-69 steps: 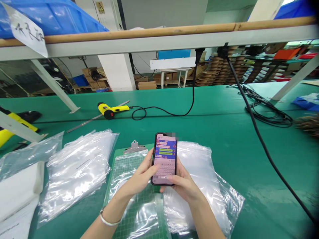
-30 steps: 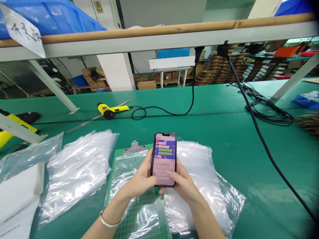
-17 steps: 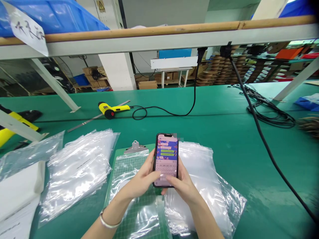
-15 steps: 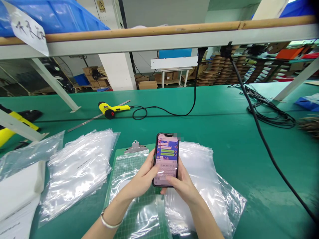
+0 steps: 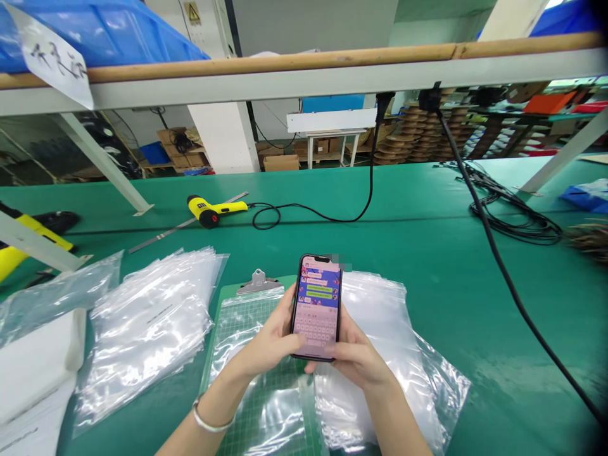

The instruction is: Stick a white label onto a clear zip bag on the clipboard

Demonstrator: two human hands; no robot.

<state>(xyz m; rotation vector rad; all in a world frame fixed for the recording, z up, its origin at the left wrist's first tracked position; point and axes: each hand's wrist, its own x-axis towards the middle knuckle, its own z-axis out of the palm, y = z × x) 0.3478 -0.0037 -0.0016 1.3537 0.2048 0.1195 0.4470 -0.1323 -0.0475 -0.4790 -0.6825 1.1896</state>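
Nudged a little rightward and lower than in the earlier frame, the smartphone [image 5: 316, 308] was held upright between both hands, above a green clipboard [image 5: 223, 290]. Its long axis ran almost straight away from the wearer, with the top leaning slightly to the right. A chat screen was displayed, with an on-screen keyboard [image 5: 316, 332] across its lower half. The phone's left edge was cradled by the left hand [image 5: 268, 335], whose fingers were curled in against the casing. The right hand [image 5: 356, 358] was set against the lower right corner, its thumb [image 5: 329, 349] laid across the bottom of the screen, so the right hand was judged slightly nearer the keyboard. Its other fingers were mostly hidden behind the phone, and how they were spread could not be told. A bracelet [image 5: 211, 423] was worn on the left wrist. Clear zip bags [image 5: 152, 329] were stacked to the left, and another bag [image 5: 375, 304] lay under the right forearm. A yellow heat gun [image 5: 202, 211] was left farther along the green bench mat [image 5: 427, 272].
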